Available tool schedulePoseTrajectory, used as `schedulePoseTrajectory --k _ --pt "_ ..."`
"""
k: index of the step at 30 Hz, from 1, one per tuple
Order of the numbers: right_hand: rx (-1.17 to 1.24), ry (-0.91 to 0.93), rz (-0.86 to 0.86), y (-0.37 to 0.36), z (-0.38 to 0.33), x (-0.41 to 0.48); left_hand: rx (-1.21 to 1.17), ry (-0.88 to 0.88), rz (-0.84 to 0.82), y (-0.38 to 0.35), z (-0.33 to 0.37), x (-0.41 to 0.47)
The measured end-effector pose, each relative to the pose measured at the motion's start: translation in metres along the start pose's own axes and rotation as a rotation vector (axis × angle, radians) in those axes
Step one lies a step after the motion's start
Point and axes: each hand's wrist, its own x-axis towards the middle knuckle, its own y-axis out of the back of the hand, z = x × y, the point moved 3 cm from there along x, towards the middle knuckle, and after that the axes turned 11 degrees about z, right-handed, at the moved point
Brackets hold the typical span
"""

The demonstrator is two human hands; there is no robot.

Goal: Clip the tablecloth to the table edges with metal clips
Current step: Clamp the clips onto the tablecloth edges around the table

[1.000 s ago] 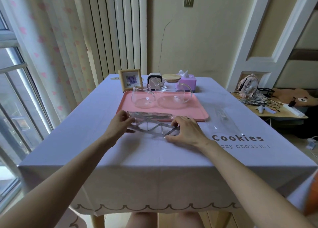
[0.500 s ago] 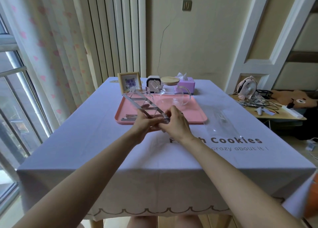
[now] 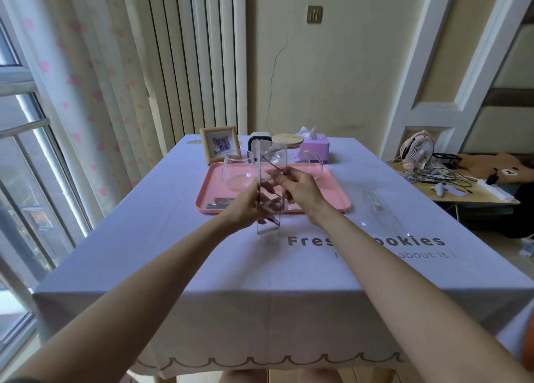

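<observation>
Clear packet [image 3: 268, 229] of metal clips [image 3: 273, 165] is held upright in the air just in front of the pink tray [image 3: 332, 199], its lower end above the tablecloth [image 3: 202, 267] and not touching it. Left hand [image 3: 245, 208]: fingers wrapped round the packet's lower half, gripping. Right hand [image 3: 300, 189]: fingertips pinched at the packet's middle; cannot tell whether they hold a clip or only the clear wall. More loose clips [image 3: 220, 203] lie on the tray's near-left corner. No clip is on the cloth's edges yet. Handling judgement: the clips look like thin sprung metal, so light, stiff, smooth and likely slippery, with ends that may snag; the packet wall looks thin and should flex if squeezed. Best hold is probably a clip's closed bend, between thumb and forefinger, leaving the open end free to slide over cloth and edge. The cloth is soft and will likely bunch, so flatten it first. A glass cup [image 3: 237, 169] and jug [image 3: 310, 163] stand on the tray just behind the hands; both are fragile, so keep elbows low.
</observation>
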Motion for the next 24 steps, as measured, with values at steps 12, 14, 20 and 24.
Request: schedulePoseTrajectory --k 12,14,20,24 --pt "0.214 0.002 0.172 0.006 -0.031 0.015 0.028 0.049 0.253 -0.001 -0.033 -0.003" --pt "0.221 0.015 0.187 0.006 -0.038 0.018 0.022 0.048 0.266 0.002 -0.032 -0.002" --pt "0.23 0.07 0.214 0.003 -0.054 0.025 0.053 0.065 0.267 0.006 -0.037 -0.002" --pt "0.241 0.156 0.233 0.0 -0.065 0.027 0.047 0.074 0.254 0.006 -0.037 -0.002"
